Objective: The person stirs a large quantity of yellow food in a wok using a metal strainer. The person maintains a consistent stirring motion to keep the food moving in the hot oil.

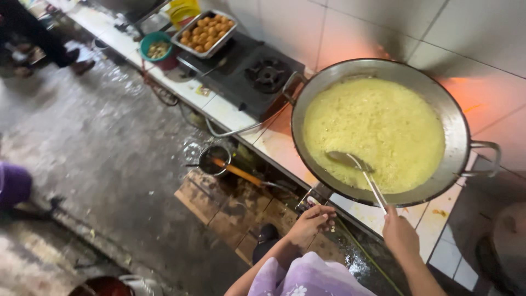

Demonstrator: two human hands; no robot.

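At the counter's front edge the left hand [312, 220] rests with fingers curled loosely together near the burner knob, clamped on nothing. Just right of it, the right hand [399, 233] is closed around the long metal ladle [359, 169], whose bowl sits in the yellow batter [378, 129] filling the wide wok [449, 107]. This looks like stirring mid-cook; the next sweep likely calls for a steady grip and slow scraping along the wok's near wall.

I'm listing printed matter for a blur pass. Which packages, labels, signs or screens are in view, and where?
None can be made out.
Nearest candidate: a yellow container at the top edge behind the metal tray of fried balls; any label is too small to tell.
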